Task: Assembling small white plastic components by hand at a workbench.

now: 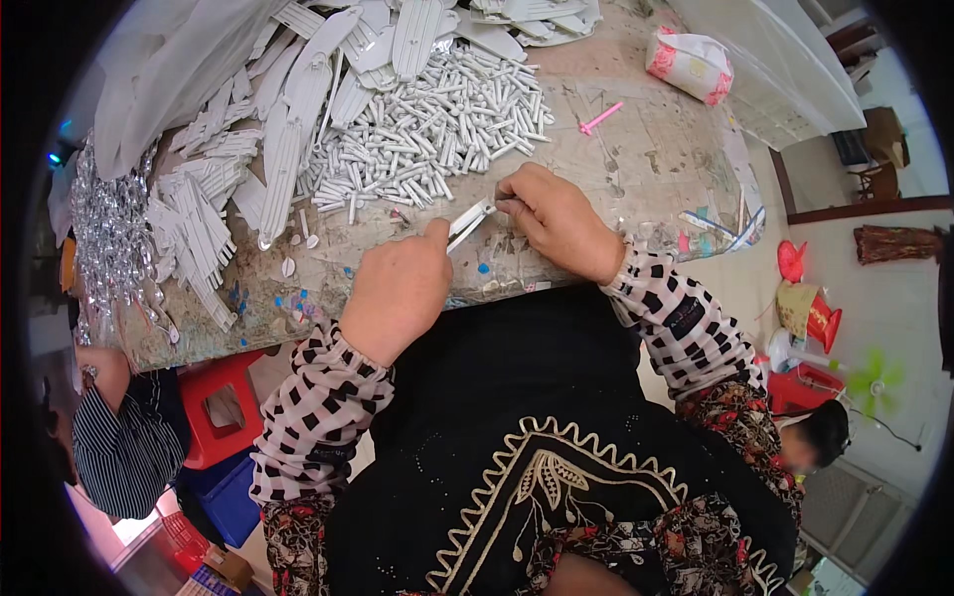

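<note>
My left hand [397, 293] is closed around a slim white plastic piece [465, 221] with a forked look, its tip pointing up and right. At that tip my right hand [558, 221] pinches with thumb and forefinger; whatever small part sits between them is mostly hidden. Both hands are just above the table's near edge. Right beyond them spreads a heap of short white plastic pegs [437, 124]. Long white ribbed plastic slats [298, 129] are piled to the left of the pegs, with shorter white slats [189, 223] nearer the edge.
The worn table [636, 164] carries a pink stick [600, 118] and a tissue pack [690, 66]. Silver tinsel strands [109, 238] hang at the left. A person in a striped sleeve [124, 437] is at lower left, near a red stool [221, 409]. A green fan [874, 382] stands right.
</note>
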Tool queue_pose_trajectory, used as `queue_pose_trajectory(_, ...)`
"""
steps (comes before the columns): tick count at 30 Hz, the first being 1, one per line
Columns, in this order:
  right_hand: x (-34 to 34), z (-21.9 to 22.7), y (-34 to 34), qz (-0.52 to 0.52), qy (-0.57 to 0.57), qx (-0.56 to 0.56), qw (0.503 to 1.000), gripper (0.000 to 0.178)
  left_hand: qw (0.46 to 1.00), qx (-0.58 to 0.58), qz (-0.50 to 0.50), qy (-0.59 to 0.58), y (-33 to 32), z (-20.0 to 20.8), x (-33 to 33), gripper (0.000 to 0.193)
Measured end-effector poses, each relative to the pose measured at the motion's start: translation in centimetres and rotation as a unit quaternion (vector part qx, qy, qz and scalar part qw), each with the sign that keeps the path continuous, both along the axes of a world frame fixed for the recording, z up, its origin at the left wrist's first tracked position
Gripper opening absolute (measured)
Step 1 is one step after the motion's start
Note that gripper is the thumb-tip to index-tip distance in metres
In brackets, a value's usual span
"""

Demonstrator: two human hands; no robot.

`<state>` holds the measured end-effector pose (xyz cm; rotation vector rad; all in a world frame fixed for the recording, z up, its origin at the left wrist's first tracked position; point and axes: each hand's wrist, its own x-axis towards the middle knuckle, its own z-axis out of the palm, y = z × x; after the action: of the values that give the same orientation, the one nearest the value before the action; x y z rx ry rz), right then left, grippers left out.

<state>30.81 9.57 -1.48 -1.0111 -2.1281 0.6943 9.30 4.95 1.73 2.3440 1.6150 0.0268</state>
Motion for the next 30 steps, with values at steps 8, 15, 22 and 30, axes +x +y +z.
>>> queue_pose_trajectory(8, -0.5, 0.4, 0.2, -0.042, -0.044, -0.037, 0.997, 0.012, 1.0, -0.006, -0.009, -0.019, -0.2, 0.0, -0.6, 0.022)
queue_pose_trajectory(15, -3.3, 3.0, -0.5, -0.017, -0.23, 0.052, 0.972, 0.01, 0.999, -0.001, -0.022, -0.033, 0.2, -0.5, -1.3, 0.023)
queue_pose_trajectory(22, -3.7, 3.3, -0.1, 0.022, -0.308, 0.094, 0.946, 0.013, 0.998, 0.006, -0.028, -0.053, 0.7, -0.1, -1.3, 0.017)
queue_pose_trajectory(30, -4.5, 3.3, 2.5, 0.027, -0.148, -0.042, 0.988, 0.035, 0.994, -0.039, -0.051, -0.091, -0.8, 0.5, -1.1, 0.021)
